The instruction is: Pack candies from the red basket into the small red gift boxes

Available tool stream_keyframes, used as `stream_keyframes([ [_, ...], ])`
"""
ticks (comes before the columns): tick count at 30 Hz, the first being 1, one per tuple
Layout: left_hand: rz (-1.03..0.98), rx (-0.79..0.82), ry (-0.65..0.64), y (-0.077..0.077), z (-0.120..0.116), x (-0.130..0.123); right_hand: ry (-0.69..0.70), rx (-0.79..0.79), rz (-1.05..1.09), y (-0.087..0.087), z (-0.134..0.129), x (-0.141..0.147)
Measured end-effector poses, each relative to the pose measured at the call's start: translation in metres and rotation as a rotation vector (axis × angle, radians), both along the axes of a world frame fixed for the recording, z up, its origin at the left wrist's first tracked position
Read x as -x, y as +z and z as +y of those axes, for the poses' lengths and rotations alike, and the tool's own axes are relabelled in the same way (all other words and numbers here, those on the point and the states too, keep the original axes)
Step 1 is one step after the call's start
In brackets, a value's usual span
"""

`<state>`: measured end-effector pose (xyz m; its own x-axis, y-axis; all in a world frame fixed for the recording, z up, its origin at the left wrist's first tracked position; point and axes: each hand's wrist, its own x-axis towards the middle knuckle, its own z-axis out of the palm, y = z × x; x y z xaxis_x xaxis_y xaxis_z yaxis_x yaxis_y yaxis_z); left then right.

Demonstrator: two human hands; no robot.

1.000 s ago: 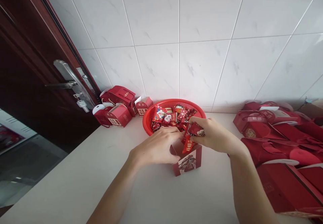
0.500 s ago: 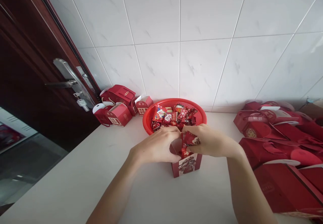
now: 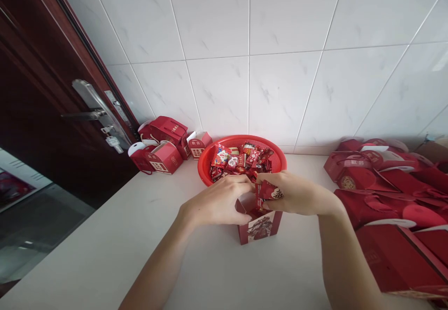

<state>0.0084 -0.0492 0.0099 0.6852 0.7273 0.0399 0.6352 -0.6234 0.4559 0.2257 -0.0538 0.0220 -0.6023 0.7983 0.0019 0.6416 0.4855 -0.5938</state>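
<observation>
The right hand (image 3: pixel 297 194) pinches a red wrapped packet (image 3: pixel 269 191) between thumb and fingers, at its right side; the left hand (image 3: pixel 215 203) grasps the small red box (image 3: pixel 261 228), thumb on the near rim and fingers curled towards the far one. The box stands upright, mouth up, on the white table (image 3: pixel 105 249), about midway between the table's left edge and the red boxes heaped on its right side. The packet hangs over the right half of that mouth, so the opening lies straight below the right grip and a little to its left. The packet's free crimped end points left, towards the left hand; its full long axis is hidden by the right hand, and I cannot tell whether its lower edge is below the rim. The right hand is the nearer to the packet, the left to the box's left wall. On the right, the heaped red boxes (image 3: pixel 395 254) run back towards the far edge. Just beyond the hands, a red basket (image 3: pixel 203 170) holds more wrapped sweets (image 3: pixel 241 161). More red boxes (image 3: pixel 166 158) stand at the far-left corner, near the tiled wall (image 3: pixel 280 100).
</observation>
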Motion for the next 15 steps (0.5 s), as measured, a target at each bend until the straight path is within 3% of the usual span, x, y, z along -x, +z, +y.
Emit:
stream_keyframes([
  [11, -0.003, -0.042, -0.04, 0.0, -0.001, 0.001, -0.006, -0.012, -0.028, 0.0, -0.001, 0.001],
  [15, -0.008, -0.091, -0.042, 0.002, -0.005, 0.001, -0.038, -0.051, 0.101, 0.002, -0.002, -0.007],
])
